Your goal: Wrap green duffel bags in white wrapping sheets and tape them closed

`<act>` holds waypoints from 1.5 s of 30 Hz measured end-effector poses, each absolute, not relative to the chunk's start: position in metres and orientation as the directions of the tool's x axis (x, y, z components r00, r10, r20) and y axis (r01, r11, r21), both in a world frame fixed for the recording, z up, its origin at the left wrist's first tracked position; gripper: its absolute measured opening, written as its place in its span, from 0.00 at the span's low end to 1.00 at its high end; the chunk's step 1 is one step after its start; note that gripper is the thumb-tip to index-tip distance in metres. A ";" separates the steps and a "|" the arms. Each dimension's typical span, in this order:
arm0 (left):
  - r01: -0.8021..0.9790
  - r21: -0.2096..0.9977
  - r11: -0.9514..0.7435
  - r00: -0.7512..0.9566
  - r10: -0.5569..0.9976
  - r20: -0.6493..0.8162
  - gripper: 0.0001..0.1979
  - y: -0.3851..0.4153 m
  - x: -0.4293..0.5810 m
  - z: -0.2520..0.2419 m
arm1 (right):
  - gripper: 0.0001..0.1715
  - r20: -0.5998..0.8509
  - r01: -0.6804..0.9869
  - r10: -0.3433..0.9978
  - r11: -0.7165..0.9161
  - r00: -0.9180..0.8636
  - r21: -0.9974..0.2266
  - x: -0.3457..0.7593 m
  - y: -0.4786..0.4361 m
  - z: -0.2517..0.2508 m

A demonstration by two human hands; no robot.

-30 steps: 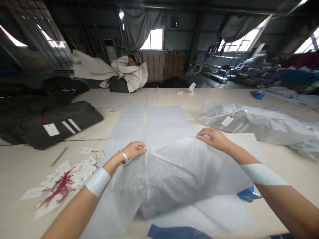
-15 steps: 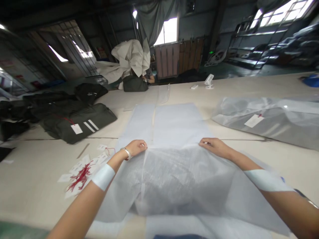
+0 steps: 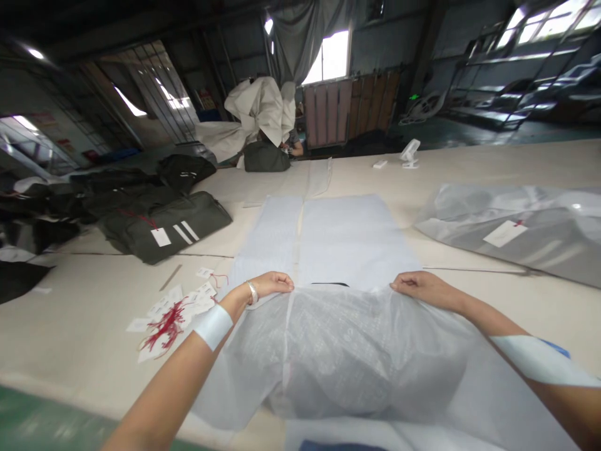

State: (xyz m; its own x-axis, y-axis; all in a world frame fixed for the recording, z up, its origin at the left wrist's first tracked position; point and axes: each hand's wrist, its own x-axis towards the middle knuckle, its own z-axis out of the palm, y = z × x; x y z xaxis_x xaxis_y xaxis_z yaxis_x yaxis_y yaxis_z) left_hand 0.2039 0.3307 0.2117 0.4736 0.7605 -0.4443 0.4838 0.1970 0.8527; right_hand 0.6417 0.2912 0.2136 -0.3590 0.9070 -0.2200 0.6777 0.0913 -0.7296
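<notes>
A translucent plastic bag [image 3: 347, 351] lies in front of me with a bulky, greyish item inside, blurred by the film. My left hand [image 3: 275, 283] pinches the far edge of the bag near its left side. Further right along that same edge, my right hand [image 3: 417, 286] has the film between thumb and fingers. A short dark curved strip [image 3: 331, 284] shows just past the edge between my hands. Beyond it, flat pale plastic sheets [image 3: 352, 232] are spread on the table.
Dark duffel bags [image 3: 164, 228] with white stripes are heaped at left. Hang tags with red strings [image 3: 166, 326] lie near my left forearm. A wrapped bag [image 3: 530, 225] rests at right. A small white fan [image 3: 410, 153] stands at the table's [image 3: 84, 313] far side, where a person [image 3: 295, 145] sits.
Both hands have drawn the bag's edge slightly nearer to me, and the dark strip has come into sight beyond it. The whole view has shifted a little.
</notes>
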 end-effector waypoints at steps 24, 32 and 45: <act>0.375 0.915 0.147 0.577 0.736 -0.355 0.16 0.310 0.184 0.201 | 0.21 0.326 0.881 0.920 0.329 -0.218 -0.338 0.565 0.254 0.253; 0.417 0.907 0.060 0.599 0.732 -0.324 0.14 0.316 0.186 0.198 | 0.22 0.221 0.420 0.586 0.751 -0.779 -0.510 0.434 0.250 0.257; 0.697 0.697 -0.170 0.073 0.983 0.167 0.20 0.268 0.113 0.265 | 0.26 0.095 0.468 0.630 0.662 -0.771 -0.585 0.425 0.260 0.223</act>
State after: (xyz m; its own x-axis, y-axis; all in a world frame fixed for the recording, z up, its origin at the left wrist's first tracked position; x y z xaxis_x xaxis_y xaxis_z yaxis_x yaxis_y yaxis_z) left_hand 0.1130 0.2681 0.2654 0.0731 0.9832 0.1673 0.6968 -0.1703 0.6967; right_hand 0.4250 0.2596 0.2226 -0.7711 0.6295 0.0954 0.4684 0.6624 -0.5847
